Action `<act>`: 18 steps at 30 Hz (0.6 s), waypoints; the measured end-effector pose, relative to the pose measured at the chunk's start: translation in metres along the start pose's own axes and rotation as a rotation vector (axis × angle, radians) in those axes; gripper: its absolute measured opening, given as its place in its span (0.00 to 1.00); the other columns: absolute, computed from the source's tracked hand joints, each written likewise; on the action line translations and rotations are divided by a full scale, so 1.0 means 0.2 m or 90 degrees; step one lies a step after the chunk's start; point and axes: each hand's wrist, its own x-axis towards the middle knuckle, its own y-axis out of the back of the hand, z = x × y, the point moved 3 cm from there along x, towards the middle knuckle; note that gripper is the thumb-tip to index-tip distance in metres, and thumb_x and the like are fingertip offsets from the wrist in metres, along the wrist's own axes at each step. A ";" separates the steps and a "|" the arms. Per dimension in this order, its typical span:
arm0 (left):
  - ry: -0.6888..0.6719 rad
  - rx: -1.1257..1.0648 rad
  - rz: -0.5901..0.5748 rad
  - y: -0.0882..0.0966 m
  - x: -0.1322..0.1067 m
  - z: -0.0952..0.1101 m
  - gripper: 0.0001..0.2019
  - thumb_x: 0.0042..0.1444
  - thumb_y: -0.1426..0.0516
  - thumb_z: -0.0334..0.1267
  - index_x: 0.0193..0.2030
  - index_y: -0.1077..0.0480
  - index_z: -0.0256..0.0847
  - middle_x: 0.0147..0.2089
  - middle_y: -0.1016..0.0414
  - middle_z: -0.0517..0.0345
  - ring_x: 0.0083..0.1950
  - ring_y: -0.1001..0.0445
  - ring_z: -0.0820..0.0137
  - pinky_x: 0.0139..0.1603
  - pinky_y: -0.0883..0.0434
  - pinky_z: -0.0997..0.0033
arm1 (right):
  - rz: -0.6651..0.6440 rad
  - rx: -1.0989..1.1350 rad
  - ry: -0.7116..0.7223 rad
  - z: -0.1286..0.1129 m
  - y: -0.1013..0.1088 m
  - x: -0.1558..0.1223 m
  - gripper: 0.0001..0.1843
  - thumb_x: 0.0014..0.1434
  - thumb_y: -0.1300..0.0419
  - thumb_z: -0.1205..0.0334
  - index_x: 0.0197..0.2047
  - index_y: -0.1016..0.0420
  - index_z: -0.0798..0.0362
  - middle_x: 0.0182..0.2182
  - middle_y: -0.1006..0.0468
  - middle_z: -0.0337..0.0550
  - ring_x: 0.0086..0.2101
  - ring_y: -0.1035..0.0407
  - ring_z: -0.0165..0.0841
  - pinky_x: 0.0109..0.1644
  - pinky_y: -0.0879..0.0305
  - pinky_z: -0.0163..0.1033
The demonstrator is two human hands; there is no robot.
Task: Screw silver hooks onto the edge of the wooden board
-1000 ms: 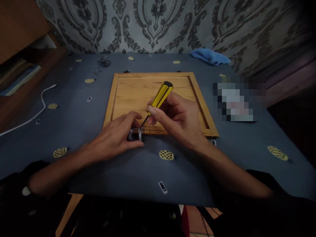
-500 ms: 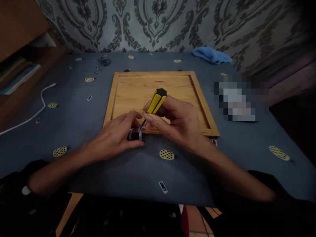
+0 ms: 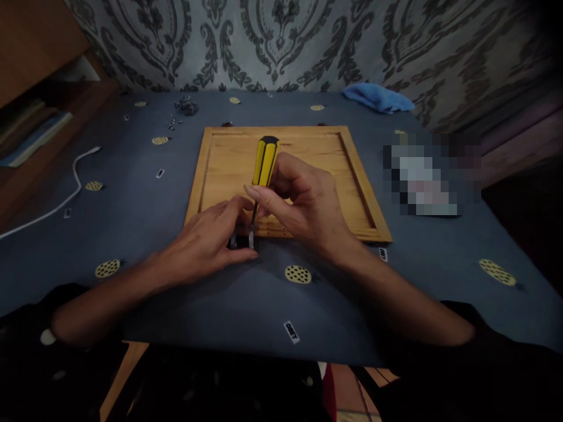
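Observation:
My right hand [image 3: 303,202] grips a yellow and black screwdriver [image 3: 264,161], held nearly upright. Its tip points down at a small metal fitting [image 3: 244,240] on the near edge of a framed wooden panel [image 3: 352,170]. My left hand [image 3: 206,243] lies on the blue cloth beside the panel, with its fingers pinched round that fitting. The fitting is partly hidden by my fingers.
A blue patterned cloth [image 3: 132,223] covers the table. On it lie a white cable [image 3: 74,181] at the left, a heap of small metal parts [image 3: 185,106] at the back left, and a blue rag [image 3: 378,97] at the back right. A shelf [image 3: 30,117] stands at the left.
My right hand has swung the screwdriver handle from leaning right to almost upright, the tip staying at the fitting. My left hand has not moved.

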 end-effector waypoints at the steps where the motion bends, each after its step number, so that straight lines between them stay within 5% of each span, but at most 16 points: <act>1: 0.003 0.000 0.000 0.00 0.00 0.00 0.23 0.56 0.33 0.47 0.52 0.38 0.45 0.48 0.22 0.54 0.48 0.22 0.59 0.46 0.28 0.60 | 0.003 -0.001 0.001 0.01 0.00 0.01 0.14 0.64 0.34 0.56 0.31 0.34 0.47 0.25 0.30 0.35 0.27 0.31 0.32 0.29 0.33 0.38; 10: 0.021 -0.016 -0.007 0.01 0.00 0.01 0.24 0.55 0.32 0.45 0.53 0.38 0.45 0.48 0.22 0.56 0.47 0.22 0.60 0.44 0.29 0.62 | 0.053 0.011 0.001 0.06 0.00 0.04 0.22 0.63 0.32 0.51 0.26 0.39 0.47 0.21 0.35 0.33 0.23 0.36 0.29 0.24 0.41 0.37; 18: 0.026 -0.009 -0.005 0.00 0.00 0.01 0.25 0.55 0.32 0.44 0.54 0.39 0.46 0.49 0.21 0.55 0.49 0.21 0.59 0.46 0.28 0.60 | 0.094 0.104 -0.006 0.03 0.00 -0.01 0.20 0.62 0.32 0.47 0.29 0.36 0.47 0.23 0.33 0.33 0.23 0.33 0.29 0.24 0.36 0.38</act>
